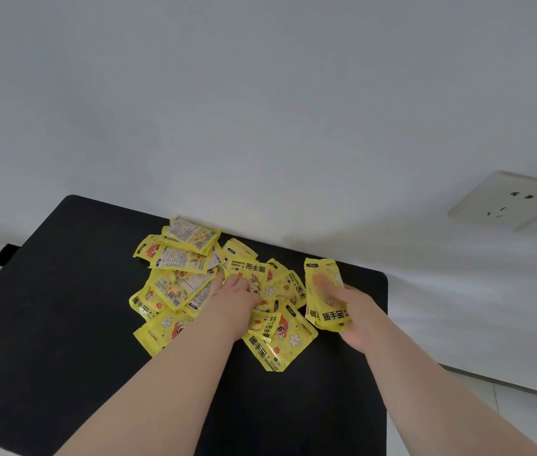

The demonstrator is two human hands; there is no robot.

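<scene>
Stack of yellow hand-warmer packets (pixel 324 291) clamped in right hand (pixel 355 314), left hand (pixel 237 294) laid on packet pile (pixel 178 268), its grip unclear

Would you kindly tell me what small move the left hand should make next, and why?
Probably the left hand should pinch the hand warmer packet under its fingers and bring it to the stack that the right hand grips: it rests on the loose pile, close beside that stack.
</scene>
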